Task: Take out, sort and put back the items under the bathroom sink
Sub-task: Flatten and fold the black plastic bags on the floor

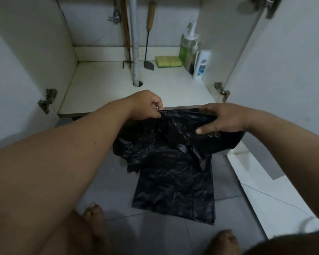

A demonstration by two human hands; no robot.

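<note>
A black plastic bag (pixel 175 168) hangs in front of the open sink cabinet, its lower part spread on the grey floor tiles. My left hand (pixel 147 105) pinches the bag's top edge at the left. My right hand (pixel 223 119) grips the top edge at the right, fingers spread over the plastic. Inside the cabinet stand a white shampoo bottle (pixel 201 65), two pump bottles (pixel 188 46) and a pair of yellow-green sponges (pixel 168 61) at the back right.
A white drain pipe (pixel 135 52) runs down through a hole in the cabinet floor (pixel 103 89). Two long-handled tools (pixel 148 34) lean at the back wall. Both cabinet doors (pixel 284 70) stand open. My bare feet (pixel 94 216) rest on the tiles below.
</note>
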